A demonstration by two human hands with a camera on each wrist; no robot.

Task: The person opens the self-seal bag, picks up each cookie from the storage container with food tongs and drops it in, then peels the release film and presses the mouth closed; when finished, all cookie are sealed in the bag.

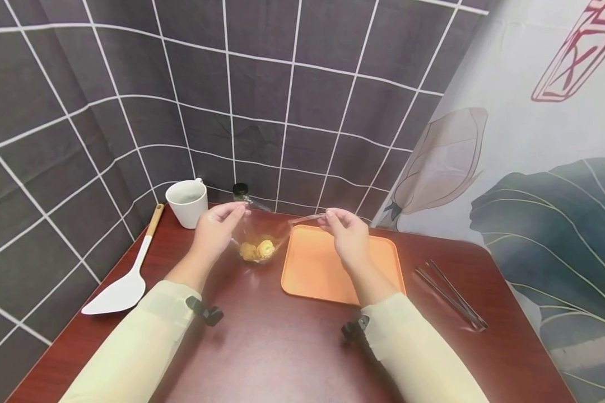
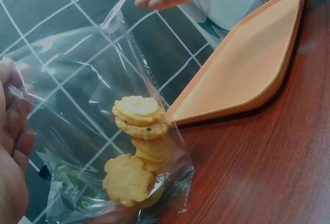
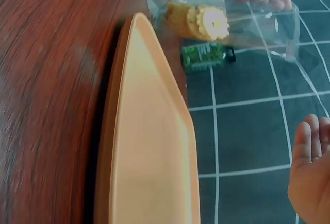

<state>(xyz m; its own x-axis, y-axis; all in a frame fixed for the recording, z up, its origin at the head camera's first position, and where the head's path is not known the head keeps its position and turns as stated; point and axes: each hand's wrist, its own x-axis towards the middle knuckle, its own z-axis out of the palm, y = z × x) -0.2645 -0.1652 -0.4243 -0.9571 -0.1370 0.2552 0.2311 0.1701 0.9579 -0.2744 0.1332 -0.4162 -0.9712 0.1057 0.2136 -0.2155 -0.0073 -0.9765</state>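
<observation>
A clear plastic bag [image 2: 77,95] holds several yellow cookies [image 2: 131,177] piled at its bottom. At the bag's upper left edge, my left hand [image 1: 218,228] pinches the plastic between thumb and fingers. My right hand [image 1: 348,234], above the orange tray [image 1: 317,268], pinches the end of a thin clear strip [image 1: 306,219]. That strip stretches from the bag's top corner across to the right fingers. In the head view the bag hangs just left of the tray, its bottom close to the tabletop; whether it touches is hard to tell.
A white mug [image 1: 187,204] stands at the back left, beside a white turner with a wooden handle [image 1: 126,288]. Behind the bag is a small green-filled jar with a black lid [image 3: 203,56]. Metal tongs [image 1: 454,296] lie right of the tray. Tile-patterned cloth [image 1: 262,89] borders the table.
</observation>
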